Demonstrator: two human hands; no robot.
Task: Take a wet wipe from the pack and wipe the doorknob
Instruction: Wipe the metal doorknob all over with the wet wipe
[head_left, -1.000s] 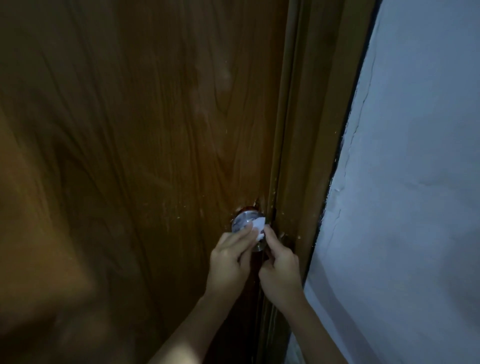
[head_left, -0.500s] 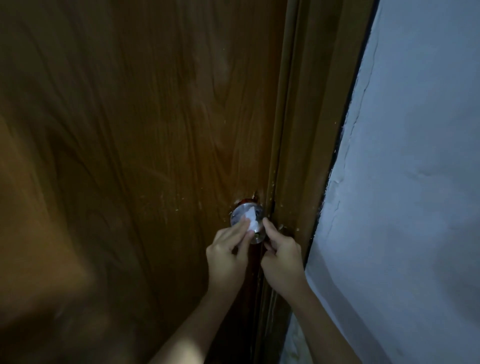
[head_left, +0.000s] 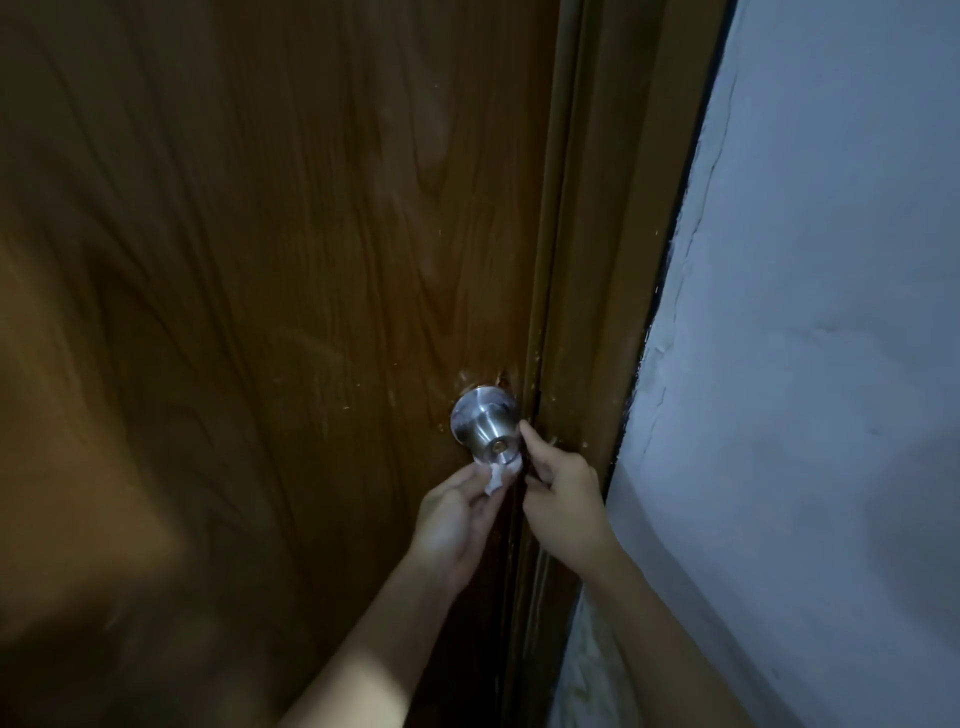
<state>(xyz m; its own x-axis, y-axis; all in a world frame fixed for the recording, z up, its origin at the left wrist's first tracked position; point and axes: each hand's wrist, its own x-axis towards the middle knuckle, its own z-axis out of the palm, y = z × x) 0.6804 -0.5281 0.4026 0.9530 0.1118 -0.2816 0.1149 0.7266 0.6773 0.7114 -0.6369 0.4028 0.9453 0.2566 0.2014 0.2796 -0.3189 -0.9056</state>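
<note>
Head view. The left hand (head_left: 457, 514) is drawing the wipe (head_left: 497, 474) down off the face of the knob (head_left: 485, 423); half a second earlier the white wad was lying across the front of the knob under the fingertips, and it is now hanging at the knob's lower rim, still touching the metal there. The whole front of the knob, with its small brass-coloured keyhole, is therefore showing bare. This suggests that the face has been wiped and that the underside and neck are what is being worked now, so the task is well along but probably not finished.

The left hand is pinching the wipe between thumb and fingers. The right hand (head_left: 563, 496) is loosely curled, its forefinger stretched up to the knob's right edge beside the door's edge; whether the tip is actually touching the metal is hard to tell in this dim light, and nothing is showing in its grip.

The knob is a brushed, silvery metal, rounded with a flaring collar, and is catching soft highlights. The wipe is crumpled, thin and limp. The door (head_left: 260, 260) is a brown wood-grain veneer, scuffed and chipped around the knob. The wall (head_left: 805, 364) at right is pale plaster, rough and cracked along the frame (head_left: 597, 260). The pack is out of view.
</note>
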